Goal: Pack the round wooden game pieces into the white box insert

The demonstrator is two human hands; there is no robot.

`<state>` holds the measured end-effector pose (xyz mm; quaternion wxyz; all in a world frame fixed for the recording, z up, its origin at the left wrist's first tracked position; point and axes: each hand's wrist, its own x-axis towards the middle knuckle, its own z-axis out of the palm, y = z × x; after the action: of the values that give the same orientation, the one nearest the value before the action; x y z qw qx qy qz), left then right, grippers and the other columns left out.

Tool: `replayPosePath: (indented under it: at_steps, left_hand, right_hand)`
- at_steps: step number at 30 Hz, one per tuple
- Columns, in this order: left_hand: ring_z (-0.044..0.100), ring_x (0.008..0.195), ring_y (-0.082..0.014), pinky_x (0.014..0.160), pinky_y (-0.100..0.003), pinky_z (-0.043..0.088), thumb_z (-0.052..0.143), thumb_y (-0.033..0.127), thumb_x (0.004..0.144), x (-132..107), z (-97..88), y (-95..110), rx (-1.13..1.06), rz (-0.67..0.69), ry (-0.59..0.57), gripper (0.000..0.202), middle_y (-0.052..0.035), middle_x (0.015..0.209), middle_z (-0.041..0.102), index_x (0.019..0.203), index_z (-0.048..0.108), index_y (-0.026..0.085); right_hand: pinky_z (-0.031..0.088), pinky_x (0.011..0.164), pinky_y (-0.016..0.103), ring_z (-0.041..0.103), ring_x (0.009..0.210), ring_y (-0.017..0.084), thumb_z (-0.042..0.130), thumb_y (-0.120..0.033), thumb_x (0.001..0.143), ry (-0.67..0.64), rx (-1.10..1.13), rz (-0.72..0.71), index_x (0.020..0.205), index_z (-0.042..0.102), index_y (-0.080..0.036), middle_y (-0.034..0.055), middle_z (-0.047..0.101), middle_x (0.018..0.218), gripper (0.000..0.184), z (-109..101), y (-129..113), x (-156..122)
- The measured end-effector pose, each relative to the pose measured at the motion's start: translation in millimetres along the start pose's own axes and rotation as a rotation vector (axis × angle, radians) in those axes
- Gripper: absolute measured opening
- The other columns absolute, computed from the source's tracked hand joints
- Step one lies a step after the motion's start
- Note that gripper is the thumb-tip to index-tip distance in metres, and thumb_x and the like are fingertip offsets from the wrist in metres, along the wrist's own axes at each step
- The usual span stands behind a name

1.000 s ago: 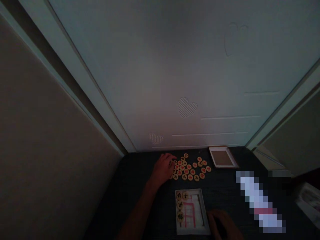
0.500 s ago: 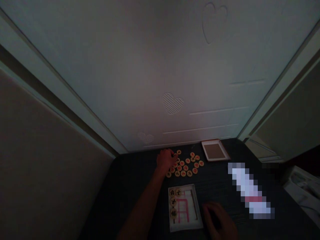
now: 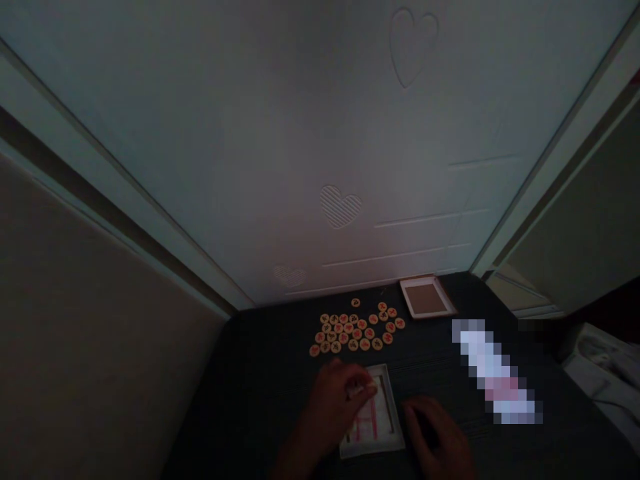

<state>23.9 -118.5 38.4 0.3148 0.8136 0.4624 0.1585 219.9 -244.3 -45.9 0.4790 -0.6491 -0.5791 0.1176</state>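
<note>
A pale door panel (image 3: 320,133) filled most of the view, pressed with heart shapes, one of them striped (image 3: 340,205). Below it lay a dark table (image 3: 260,373) in very dim light.

On the far side of the table, close to the door, a shallow box lid (image 3: 427,297) sat with its brownish inside facing up. A pixelated strip (image 3: 493,373) lay to the right, and some pale, crumpled material (image 3: 600,373) sat at the right edge (too dark to identify).

At the near edge of the table stood a small white tray (image 3: 384,407) with red grid lines on its floor. The left hand (image 3: 337,400) hovered over the tray's left part, covering it, with the fingers curled downward and bunched at the tips. A light spot showed at the fingertips, perhaps a piece, but I could not tell whether the hand had hold of anything. The right hand (image 3: 433,430) rested on the table just beside the tray's right wall, palm down and loosely relaxed, holding nothing visible.

Between the tray and the lid lay a loose cluster of round game pieces (image 3: 355,330), tan discs marked in red or black, spread flat on the table and apart from both hands. One single piece (image 3: 355,303) sat alone beyond the cluster, nearer the door.
</note>
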Motion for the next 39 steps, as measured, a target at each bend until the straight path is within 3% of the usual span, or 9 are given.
replayPosePath:
  at_steps: [4,8,11,13,18,21,29,33,39]
  left_hand:
    - [0.067,0.102,-0.0236,0.102,-0.044,0.048,0.065,0.025,0.096,-12,25.5,-3,0.121,0.096,-0.046,0.011,0.001,0.101,0.078,0.097,0.075,0.031]
    - [0.066,0.104,-0.0237,0.101,-0.045,0.048,0.06,0.02,0.098,-7,30.8,-7,0.234,0.153,0.057,0.017,-0.0017,0.111,0.074,0.102,0.074,0.028]
    - [0.06,0.116,-0.0281,0.1,-0.047,0.048,0.067,0.025,0.095,-10,29.3,-9,0.295,0.154,0.144,0.02,-0.005,0.127,0.068,0.114,0.071,0.028]
    - [0.056,0.123,-0.0315,0.101,-0.05,0.045,0.074,0.028,0.089,-12,28.3,-10,0.306,0.17,0.14,0.027,-0.0056,0.134,0.065,0.116,0.071,0.029]
    - [0.061,0.113,-0.0276,0.097,-0.046,0.044,0.069,0.022,0.092,-8,28.5,-9,0.274,0.151,0.063,0.018,-0.0035,0.115,0.075,0.109,0.072,0.028]
    - [0.061,0.114,-0.0263,0.099,-0.044,0.043,0.066,0.022,0.093,-8,27.8,-10,0.248,0.147,0.064,0.021,-0.0036,0.118,0.074,0.113,0.07,0.029]
    - [0.058,0.121,-0.0256,0.105,-0.045,0.042,0.06,0.026,0.099,8,-1.4,-26,0.238,0.125,0.233,0.021,-0.0031,0.125,0.07,0.118,0.067,0.028]
    - [0.059,0.117,-0.0247,0.102,-0.044,0.043,0.058,0.023,0.1,28,-10.2,-33,0.297,0.136,0.175,0.021,-0.0021,0.119,0.072,0.118,0.069,0.029]
    - [0.057,0.117,-0.0273,0.1,-0.045,0.044,0.067,0.023,0.095,45,-2.1,-36,0.423,0.159,0.107,0.016,-0.004,0.117,0.069,0.11,0.073,0.027]
  right_hand:
    - [0.062,0.074,0.023,0.076,0.08,0.018,0.055,-0.047,0.1,0.022,-0.008,0.0,0.095,0.076,-0.025,0.0053,0.077,0.089,0.031,0,-3,1]
    - [0.062,0.073,0.023,0.076,0.079,0.018,0.054,-0.045,0.101,0.007,-0.017,-0.01,0.095,0.075,-0.024,0.0051,0.077,0.088,0.03,0,0,-2]
    - [0.061,0.074,0.023,0.076,0.081,0.018,0.055,-0.043,0.101,0.005,-0.013,-0.021,0.096,0.075,-0.024,0.0049,0.077,0.089,0.028,0,-1,-2]
    - [0.061,0.074,0.023,0.076,0.08,0.018,0.055,-0.044,0.101,0.014,-0.007,-0.023,0.096,0.075,-0.024,0.005,0.077,0.089,0.029,-1,-2,-2]
    - [0.062,0.072,0.022,0.076,0.078,0.018,0.056,-0.046,0.1,0.002,-0.001,-0.027,0.094,0.075,-0.024,0.0051,0.077,0.088,0.029,-1,0,-2]
    - [0.062,0.074,0.023,0.076,0.08,0.018,0.056,-0.043,0.1,-0.013,0.002,-0.04,0.097,0.075,-0.025,0.0051,0.077,0.09,0.026,0,3,-3]
    - [0.061,0.075,0.021,0.076,0.083,0.017,0.058,-0.04,0.1,-0.063,-0.031,-0.011,0.099,0.074,-0.026,0.0039,0.077,0.093,0.022,-1,7,-5]
    - [0.061,0.076,0.021,0.077,0.084,0.017,0.059,-0.038,0.099,-0.055,-0.04,-0.036,0.1,0.074,-0.026,0.004,0.077,0.094,0.02,0,11,-7]
    - [0.062,0.076,0.022,0.077,0.084,0.018,0.059,-0.036,0.099,-0.05,-0.034,-0.031,0.101,0.075,-0.025,0.0051,0.077,0.094,0.019,1,11,-6]
